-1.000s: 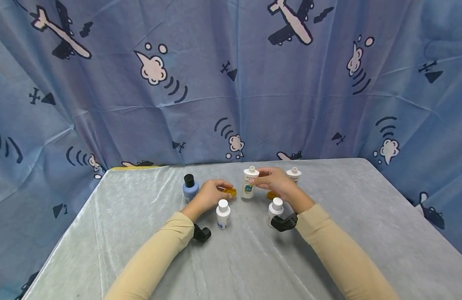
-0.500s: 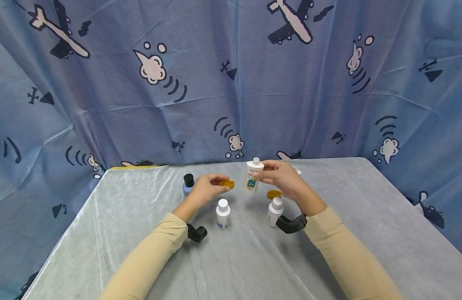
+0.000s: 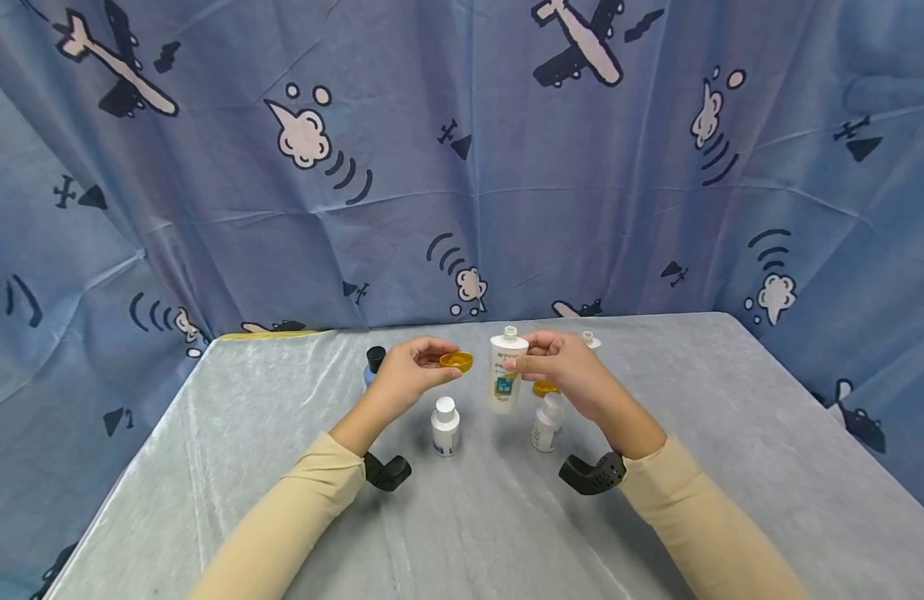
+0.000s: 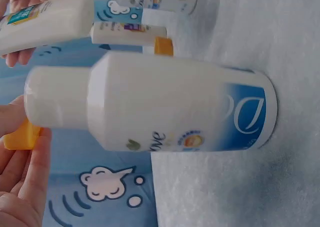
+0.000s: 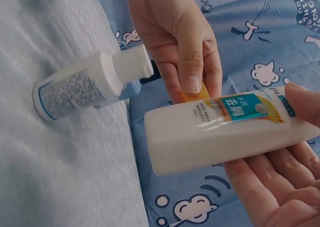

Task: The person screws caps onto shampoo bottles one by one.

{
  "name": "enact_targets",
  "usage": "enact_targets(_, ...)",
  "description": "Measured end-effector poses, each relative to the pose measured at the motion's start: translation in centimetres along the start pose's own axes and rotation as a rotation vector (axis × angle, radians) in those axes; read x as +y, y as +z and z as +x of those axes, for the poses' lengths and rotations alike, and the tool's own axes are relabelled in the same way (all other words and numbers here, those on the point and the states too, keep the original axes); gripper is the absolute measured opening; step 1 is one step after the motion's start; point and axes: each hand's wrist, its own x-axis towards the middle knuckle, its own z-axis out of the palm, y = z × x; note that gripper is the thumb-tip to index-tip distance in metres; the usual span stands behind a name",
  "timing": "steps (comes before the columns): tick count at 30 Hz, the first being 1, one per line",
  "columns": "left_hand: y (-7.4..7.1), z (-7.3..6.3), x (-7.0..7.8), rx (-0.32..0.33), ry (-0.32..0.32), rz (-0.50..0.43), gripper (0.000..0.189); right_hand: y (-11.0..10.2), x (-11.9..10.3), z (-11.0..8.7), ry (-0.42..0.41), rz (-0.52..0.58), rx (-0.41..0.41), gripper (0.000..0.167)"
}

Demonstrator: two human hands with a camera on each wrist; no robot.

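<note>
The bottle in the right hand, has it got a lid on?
No, the bottle in the right hand shows a bare white neck with nothing on it.

High head view, forward and down, close sideways wrist views, sharing held bottle point(image 3: 505, 383)

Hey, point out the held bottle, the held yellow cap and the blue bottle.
Held bottle point(image 3: 503, 385), head view: on its teal label.
Held yellow cap point(image 3: 457, 361), head view: near its middle.
Blue bottle point(image 3: 375, 359), head view: on its black cap.

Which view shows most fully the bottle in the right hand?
The head view: the bottle appears from neck to base. Right wrist enlarges its label but crops the neck; left wrist shows mainly its lower part.
</note>
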Motion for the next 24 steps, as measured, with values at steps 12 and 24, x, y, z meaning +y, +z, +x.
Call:
enact_targets(12,0.1,-1.6,1.0,-0.021,-0.002,-0.014,0.035,0.4,0.0,-1.8,-0.034,-0.020,-0.015,0.044)
enact_targets(24,0.7,-3.2,2.4,-0.033,0.025,-0.086,0.035,0.6,0.5,-2.9,-0.112,-0.032,-0.044,0.047)
